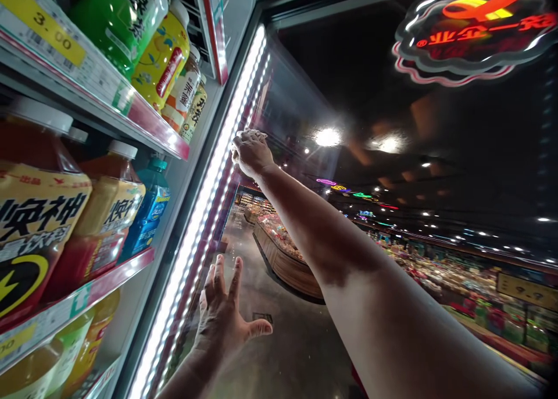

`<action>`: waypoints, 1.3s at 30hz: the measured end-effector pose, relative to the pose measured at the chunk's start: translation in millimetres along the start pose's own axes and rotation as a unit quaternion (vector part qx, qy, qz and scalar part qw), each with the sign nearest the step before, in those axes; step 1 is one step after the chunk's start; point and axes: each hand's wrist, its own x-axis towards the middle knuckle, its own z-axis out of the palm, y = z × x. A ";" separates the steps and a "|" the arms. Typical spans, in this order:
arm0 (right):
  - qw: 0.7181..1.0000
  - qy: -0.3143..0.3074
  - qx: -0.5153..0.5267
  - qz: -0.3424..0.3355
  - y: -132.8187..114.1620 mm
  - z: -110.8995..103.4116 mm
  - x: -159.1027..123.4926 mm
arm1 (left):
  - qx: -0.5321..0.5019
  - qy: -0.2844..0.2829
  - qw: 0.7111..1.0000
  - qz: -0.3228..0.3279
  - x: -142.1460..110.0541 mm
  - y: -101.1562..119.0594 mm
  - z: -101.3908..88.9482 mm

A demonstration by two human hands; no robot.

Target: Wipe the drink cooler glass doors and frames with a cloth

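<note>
My right hand (253, 155) reaches far up the glass door (331, 96), fingers closed over a crumpled whitish cloth (255, 134). The cloth is at the glass, right beside the bright LED strip (213, 160); most of it is hidden under the fingers. Lower down, my left hand (223, 314) is spread with fingers apart and thumb out to the right. It holds nothing and is at the glass near the same strip. Whether its palm touches the pane I cannot tell.
On the left, cooler shelves hold several bottles, among them a green bottle (120, 24), a blue bottle (150, 207) and a large red-brown drink bottle (39, 213). A price rail (87, 70) edges the upper shelf. Beyond the glass are a wooden display counter (283, 259) and a neon sign (475, 32).
</note>
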 end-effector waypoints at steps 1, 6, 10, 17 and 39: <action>1.000 -0.008 0.001 -0.007 -2.0 0.7 0.1 | -0.001 -0.004 1.000 -0.002 0.4 -0.8 0.1; 0.998 -0.040 0.011 -0.043 -3.1 -0.2 2.1 | 0.000 -0.027 1.000 -0.012 0.7 3.1 -6.5; 1.000 0.004 0.000 0.013 -4.6 2.7 5.7 | 0.002 -0.054 0.998 -0.035 0.6 8.7 -12.2; 0.999 -0.037 0.003 -0.013 -4.4 3.5 13.0 | 0.006 -0.065 0.997 -0.042 3.1 9.7 -11.9; 0.999 0.018 -0.010 0.026 28.3 -14.6 15.6 | 0.023 -0.071 0.996 -0.052 3.7 8.0 -9.9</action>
